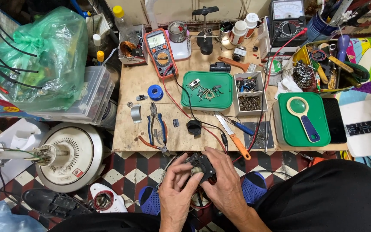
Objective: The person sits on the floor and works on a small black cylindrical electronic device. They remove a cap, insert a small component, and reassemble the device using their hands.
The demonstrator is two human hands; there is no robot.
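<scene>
Both hands hold one small black electrical part [201, 165] with a pale knob-like centre, just below the front edge of the wooden workbench [129, 86]. My left hand [177, 189] cups it from the left with the thumb on its face. My right hand [225, 182] grips its right side. Wires trail from under the part. On the bench straight ahead lie blue-handled pliers [156, 122], a black round cap [193, 126] and an orange-handled knife [232, 134].
A green tray [190, 101] with screws, a white box [249, 96] of small parts, an orange multimeter [160, 51], a magnifier [304, 116] on a green lid. A white fan base [71, 157] stands on the checkered floor at left; a green bag [44, 56] on plastic bins.
</scene>
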